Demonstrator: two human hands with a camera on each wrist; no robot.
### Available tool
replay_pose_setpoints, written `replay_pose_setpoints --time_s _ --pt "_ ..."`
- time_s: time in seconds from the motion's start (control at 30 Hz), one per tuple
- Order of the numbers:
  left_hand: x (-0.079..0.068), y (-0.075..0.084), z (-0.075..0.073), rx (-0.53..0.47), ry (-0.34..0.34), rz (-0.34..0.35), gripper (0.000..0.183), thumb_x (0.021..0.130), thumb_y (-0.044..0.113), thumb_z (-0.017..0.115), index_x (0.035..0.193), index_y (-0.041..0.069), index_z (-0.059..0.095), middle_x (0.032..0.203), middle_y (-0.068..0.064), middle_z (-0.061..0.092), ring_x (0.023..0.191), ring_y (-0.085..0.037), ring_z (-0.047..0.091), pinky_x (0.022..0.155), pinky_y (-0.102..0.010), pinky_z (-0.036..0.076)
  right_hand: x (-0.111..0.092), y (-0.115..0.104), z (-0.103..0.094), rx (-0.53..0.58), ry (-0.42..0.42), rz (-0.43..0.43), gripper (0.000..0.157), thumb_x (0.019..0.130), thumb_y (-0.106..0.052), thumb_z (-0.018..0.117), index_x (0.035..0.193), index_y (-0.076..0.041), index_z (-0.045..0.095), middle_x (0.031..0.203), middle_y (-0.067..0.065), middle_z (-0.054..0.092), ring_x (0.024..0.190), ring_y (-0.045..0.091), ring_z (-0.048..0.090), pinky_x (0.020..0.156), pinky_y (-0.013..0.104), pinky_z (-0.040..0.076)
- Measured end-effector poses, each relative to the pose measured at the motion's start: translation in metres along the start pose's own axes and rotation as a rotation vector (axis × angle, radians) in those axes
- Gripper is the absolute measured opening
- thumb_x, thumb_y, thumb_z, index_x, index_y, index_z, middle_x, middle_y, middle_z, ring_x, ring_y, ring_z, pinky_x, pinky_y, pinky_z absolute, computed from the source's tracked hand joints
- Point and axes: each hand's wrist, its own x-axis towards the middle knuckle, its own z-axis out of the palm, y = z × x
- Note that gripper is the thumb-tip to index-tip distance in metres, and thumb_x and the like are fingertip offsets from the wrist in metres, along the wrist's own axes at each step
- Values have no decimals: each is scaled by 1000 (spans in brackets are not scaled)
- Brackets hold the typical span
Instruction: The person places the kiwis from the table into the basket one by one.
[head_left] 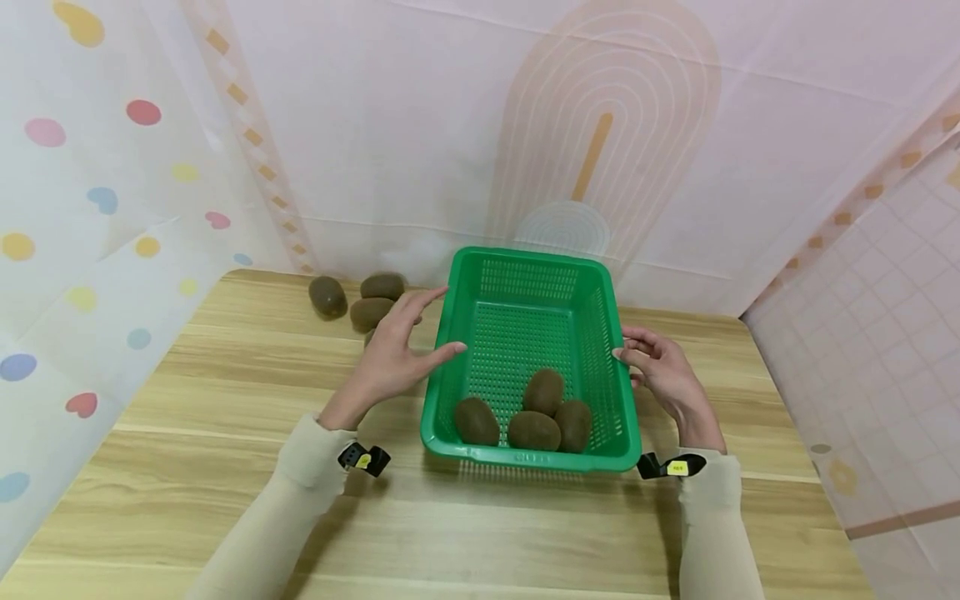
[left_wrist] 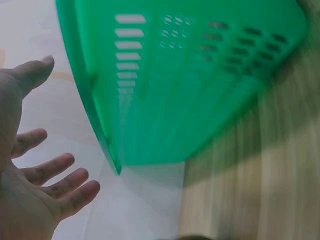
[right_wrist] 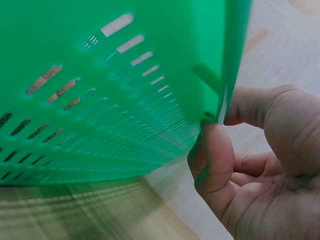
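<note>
A green plastic basket (head_left: 522, 461) with slotted walls stands between both hands, with several brown kiwis (head_left: 534, 431) gathered at its near end. My right hand (head_left: 666, 372) pinches the basket's right rim; in the right wrist view the thumb lies on one side of the rim and curled fingers (right_wrist: 215, 150) on the other. My left hand (head_left: 393, 350) is spread beside the left rim, thumb and fingers apart. In the left wrist view a gap shows between this left hand (left_wrist: 35, 185) and the green rim (left_wrist: 90, 105).
Several more kiwis (head_left: 327, 297) lie at the back left of the wooden table (head_left: 495, 542), one partly hidden behind my left hand. A patterned cloth backdrop (head_left: 420, 150) rises along the table's back edge and both sides.
</note>
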Motion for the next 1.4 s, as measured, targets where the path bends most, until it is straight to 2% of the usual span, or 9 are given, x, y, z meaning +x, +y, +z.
replay_pose_setpoints --time_s 0.2,0.47,0.77,0.9,1.07,1.23,1.4 --pt "-7 -16 -4 62 18 -29 83 88 33 83 157 17 40 156 -12 42 145 -33 39 118 -60 38 1 0 0 1 -4 -3 49 104 -13 60 148 1 45 105 -7 58 81 4 57 64 21 52" --pt "-18 -36 -8 97 64 -114 89 87 35 84 160 18 35 159 -17 36 143 -38 33 112 -64 38 0 0 -1 -7 0 1 50 103 -15 61 148 0 46 109 -4 58 82 4 57 65 22 52" --pt "-30 -58 -10 44 88 -277 95 87 41 82 162 17 28 162 -20 28 150 -39 29 119 -66 31 -1 0 0 -2 1 2 50 103 -16 62 148 0 46 107 -5 57 82 5 55 65 23 51" --pt "-34 -67 -12 28 87 -323 97 88 44 81 163 18 25 163 -21 26 151 -41 28 119 -67 31 -1 2 2 11 -3 3 49 103 -15 62 147 1 46 105 -5 57 81 5 55 65 23 51" --pt "-39 -72 -15 19 75 -364 99 88 43 81 163 14 24 164 -24 22 151 -45 25 117 -70 30 -2 3 3 6 -4 -2 50 103 -15 61 148 0 45 105 -6 57 82 5 54 65 22 50" --pt "-40 -77 -16 7 46 -403 98 89 41 80 164 12 23 165 -26 20 147 -48 31 115 -69 35 -2 1 0 -12 -5 -8 51 104 -15 59 150 -1 44 108 -4 55 83 5 55 66 24 52" --pt "-40 -80 -18 -35 48 -442 95 90 37 80 163 10 26 162 -27 23 138 -49 42 111 -64 43 -1 0 -1 -22 -9 -17 51 104 -15 59 151 -1 44 108 -3 55 82 5 55 66 26 52"
